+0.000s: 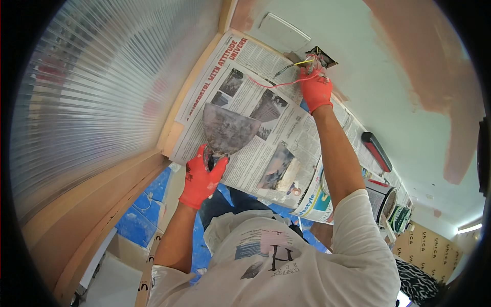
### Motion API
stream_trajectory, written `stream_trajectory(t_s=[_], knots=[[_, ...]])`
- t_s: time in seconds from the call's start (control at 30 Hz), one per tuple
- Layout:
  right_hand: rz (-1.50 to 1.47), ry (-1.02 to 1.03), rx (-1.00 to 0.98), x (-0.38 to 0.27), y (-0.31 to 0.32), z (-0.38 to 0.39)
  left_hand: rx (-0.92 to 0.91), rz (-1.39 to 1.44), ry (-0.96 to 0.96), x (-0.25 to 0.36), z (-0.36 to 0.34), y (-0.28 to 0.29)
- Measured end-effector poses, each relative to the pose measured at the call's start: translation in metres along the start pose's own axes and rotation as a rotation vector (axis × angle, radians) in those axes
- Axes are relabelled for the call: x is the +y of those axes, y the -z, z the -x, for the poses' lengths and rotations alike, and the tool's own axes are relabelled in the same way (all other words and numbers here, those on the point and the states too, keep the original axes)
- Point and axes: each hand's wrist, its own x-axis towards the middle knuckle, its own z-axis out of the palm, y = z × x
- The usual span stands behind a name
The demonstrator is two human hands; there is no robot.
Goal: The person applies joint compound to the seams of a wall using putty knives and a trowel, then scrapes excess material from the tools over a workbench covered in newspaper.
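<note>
My left hand [202, 176], in a red glove, is shut on the handle of a wide putty knife [226, 130] whose grey, smeared blade lies over newspaper sheets [266, 148] covering a counter. My right hand [315, 88], also in a red glove, reaches far out to an open wall box [321, 55] and pinches the red and yellow wires [286, 75] that stick out of it. The wires trail over the paper's far edge. How tightly the fingers close on them is hard to see.
A ribbed translucent panel [102, 92] fills the left. The pale wall [399, 92] carries reddish patches and a white cover plate [284, 30]. A red-handled tool [376, 151], a paint bucket [381, 197] and stacked cardboard boxes [427, 245] sit at right. Blue floor covering [143, 210] lies below.
</note>
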Motion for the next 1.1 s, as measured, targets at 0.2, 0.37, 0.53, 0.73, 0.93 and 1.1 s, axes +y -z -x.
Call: stream_trajectory(t_s=[0.2,0.37,0.53,0.73,0.93,1.1], knots=[[0.066,-0.061,-0.091,0.023,0.029,0.017,0.028,-0.021,-0.055,-0.010,-0.001,-0.004],[-0.041,0.007,-0.021,0.016,0.043,0.044,0.031,0.055,-0.061,-0.015,-0.002,-0.006],[-0.027,0.150,0.039,-0.001,0.021,0.026,0.043,0.052,-0.108,-0.011,-0.004,-0.006],[0.113,0.153,-0.037,-0.019,0.000,0.000,0.046,0.036,-0.039,0.006,-0.002,-0.003],[-0.081,-0.074,-0.084,-0.014,0.000,-0.001,-0.039,0.053,0.069,0.019,-0.004,0.003],[-0.029,-0.092,-0.109,0.014,0.031,0.022,-0.002,0.053,0.003,0.009,-0.002,0.000]])
